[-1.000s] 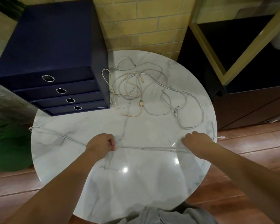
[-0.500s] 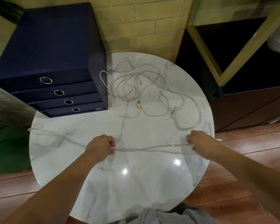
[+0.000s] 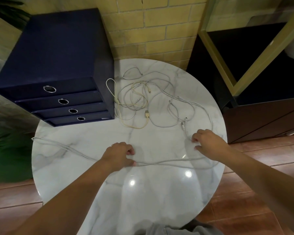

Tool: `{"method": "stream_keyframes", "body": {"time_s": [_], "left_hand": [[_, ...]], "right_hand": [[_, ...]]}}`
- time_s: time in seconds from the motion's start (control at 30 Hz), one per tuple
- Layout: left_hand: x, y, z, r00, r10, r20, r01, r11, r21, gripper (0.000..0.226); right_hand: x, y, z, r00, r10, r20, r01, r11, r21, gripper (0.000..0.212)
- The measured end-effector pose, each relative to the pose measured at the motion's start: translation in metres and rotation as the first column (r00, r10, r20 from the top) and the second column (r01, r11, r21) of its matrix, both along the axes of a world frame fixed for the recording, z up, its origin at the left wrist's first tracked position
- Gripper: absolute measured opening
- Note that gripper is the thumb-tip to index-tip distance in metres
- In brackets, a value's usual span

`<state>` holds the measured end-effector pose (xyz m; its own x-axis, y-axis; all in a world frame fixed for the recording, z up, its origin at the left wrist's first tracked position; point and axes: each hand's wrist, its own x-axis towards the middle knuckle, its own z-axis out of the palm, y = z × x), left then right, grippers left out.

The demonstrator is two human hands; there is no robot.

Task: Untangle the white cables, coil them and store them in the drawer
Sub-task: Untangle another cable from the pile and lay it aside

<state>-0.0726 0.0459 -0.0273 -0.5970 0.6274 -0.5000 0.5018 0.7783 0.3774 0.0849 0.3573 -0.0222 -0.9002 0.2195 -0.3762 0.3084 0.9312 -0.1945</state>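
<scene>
A tangle of white and cream cables (image 3: 143, 100) lies at the back of the round marble table (image 3: 143, 197). One long white cable (image 3: 168, 162), doubled, runs across the table from the left edge to the right. My left hand (image 3: 120, 154) grips it near the table's middle. My right hand (image 3: 208, 141) hovers above the cable's right part with fingers loosely spread, fingertips beside a loop of the tangle and a plug (image 3: 182, 125). The dark blue drawer unit (image 3: 58, 65) stands at the back left, all drawers closed.
A yellow brick wall rises behind the table. A dark cabinet with a yellow frame (image 3: 261, 73) stands to the right. Green leaves (image 3: 5, 150) show at the left, above a brown tiled floor. The near half of the marble top holds only reflections.
My right hand has let go of the long cable and moved forward toward the tangle. The cable between my hands went from taut to slack. My left hand keeps its grip.
</scene>
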Motion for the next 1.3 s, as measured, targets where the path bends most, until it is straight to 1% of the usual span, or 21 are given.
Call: {"method": "stream_keyframes", "body": {"time_s": [0.07, 0.13, 0.23, 0.33, 0.4, 0.47, 0.57, 0.6, 0.67, 0.73, 0.77, 0.8, 0.83, 0.9, 0.93, 0.97, 1.03, 1.1, 1.17, 1.27, 1.3], "left_hand": [[-0.001, 0.009, 0.001, 1.0, 0.022, 0.02, -0.023, 0.999, 0.046, 0.039], [-0.003, 0.021, 0.002, 0.999, 0.034, 0.021, -0.036, 0.996, 0.08, 0.032], [-0.004, 0.04, 0.005, 0.998, 0.044, 0.046, -0.049, 0.991, 0.125, 0.02], [-0.002, 0.058, 0.007, 0.996, 0.041, 0.082, -0.056, 0.982, 0.182, 0.013], [0.0, 0.069, 0.01, 0.995, 0.04, 0.093, -0.059, 0.974, 0.217, 0.013], [0.002, 0.079, 0.014, 0.993, 0.05, 0.105, -0.076, 0.961, 0.267, 0.014], [0.004, 0.095, 0.022, 0.99, 0.062, 0.123, -0.101, 0.935, 0.341, 0.017], [0.003, 0.102, 0.027, 0.992, 0.065, 0.109, -0.101, 0.925, 0.366, 0.021], [0.003, 0.114, 0.036, 0.996, 0.063, 0.057, -0.082, 0.905, 0.419, 0.038], [0.002, 0.13, 0.051, 1.0, 0.026, 0.015, -0.03, 0.879, 0.475, 0.056], [0.002, 0.139, 0.061, 1.0, 0.0, 0.007, -0.003, 0.866, 0.5, 0.06], [0.001, 0.148, 0.072, 1.0, -0.021, 0.001, 0.017, 0.852, 0.523, 0.057], [-0.001, 0.157, 0.084, 0.999, -0.031, -0.019, 0.036, 0.837, 0.547, 0.046], [-0.006, 0.168, 0.108, 0.994, -0.007, -0.109, 0.068, 0.823, 0.564, 0.019], [-0.01, 0.17, 0.119, 0.988, 0.016, -0.151, 0.072, 0.826, 0.558, 0.017], [-0.015, 0.171, 0.128, 0.982, 0.031, -0.187, 0.078, 0.832, 0.549, 0.02], [-0.025, 0.167, 0.146, 0.97, 0.067, -0.233, 0.08, 0.819, 0.568, 0.023], [-0.03, 0.16, 0.168, 0.962, 0.151, -0.225, 0.032, 0.763, 0.646, 0.024], [-0.033, 0.152, 0.19, 0.946, 0.265, -0.189, -0.043, 0.678, 0.733, 0.026], [-0.038, 0.137, 0.215, 0.906, 0.408, -0.112, -0.149, 0.554, 0.819, 0.022], [-0.039, 0.132, 0.221, 0.896, 0.434, -0.096, -0.169, 0.532, 0.83, 0.021]], "right_hand": [[-0.01, -0.002, -0.001, 0.995, -0.054, -0.084, 0.052, 0.998, -0.029, 0.023], [-0.019, -0.004, -0.003, 0.987, -0.107, -0.121, 0.1, 0.993, -0.056, 0.024], [-0.029, -0.002, -0.008, 0.992, -0.122, -0.033, 0.121, 0.992, -0.034, 0.028], [-0.032, 0.002, -0.012, 0.998, -0.065, 0.023, 0.065, 0.998, 0.009, 0.011], [-0.032, 0.005, -0.007, 0.998, -0.054, 0.014, 0.054, 0.998, -0.013, 0.011], [-0.032, 0.007, 0.006, 0.998, -0.046, -0.046, 0.044, 0.997, -0.058, 0.012], [-0.033, 0.013, 0.035, 0.979, -0.043, -0.201, 0.008, 0.986, -0.168, 0.009], [-0.035, 0.015, 0.046, 0.967, -0.045, -0.25, -0.009, 0.977, -0.211, 0.009], [-0.041, 0.016, 0.065, 0.949, -0.023, -0.314, -0.065, 0.961, -0.268, 0.011], [-0.049, 0.015, 0.084, 0.932, 0.001, -0.363, -0.126, 0.939, -0.321, 0.013], [-0.054, 0.014, 0.092, 0.922, 0.002, -0.387, -0.148, 0.925, -0.349, 0.015], [-0.059, 0.014, 0.101, 0.914, -0.004, -0.407, -0.163, 0.913, -0.374, 0.017], [-0.063, 0.014, 0.11, 0.905, -0.012, -0.424, -0.172, 0.904, -0.391, 0.018], [-0.069, 0.015, 0.129, 0.888, -0.04, -0.457, -0.175, 0.891, -0.418, 0.016], [-0.071, 0.017, 0.137, 0.882, -0.062, -0.467, -0.169, 0.883, -0.437, 0.015], [-0.073, 0.02, 0.142, 0.879, -0.084, -0.47, -0.158, 0.878, -0.452, 0.015], [-0.075, 0.028, 0.149, 0.886, -0.092, -0.455, -0.13, 0.892, -0.432, 0.017], [-0.076, 0.039, 0.149, 0.899, -0.07, -0.431, -0.101, 0.927, -0.361, 0.012], [-0.079, 0.052, 0.143, 0.906, -0.065, -0.418, -0.072, 0.95, -0.305, 0.006], [-0.092, 0.066, 0.138, 0.901, -0.111, -0.42, -0.006, 0.963, -0.268, 0.01], [-0.098, 0.068, 0.141, 0.889, -0.138, -0.436, 0.018, 0.963, -0.267, 0.012]]}}
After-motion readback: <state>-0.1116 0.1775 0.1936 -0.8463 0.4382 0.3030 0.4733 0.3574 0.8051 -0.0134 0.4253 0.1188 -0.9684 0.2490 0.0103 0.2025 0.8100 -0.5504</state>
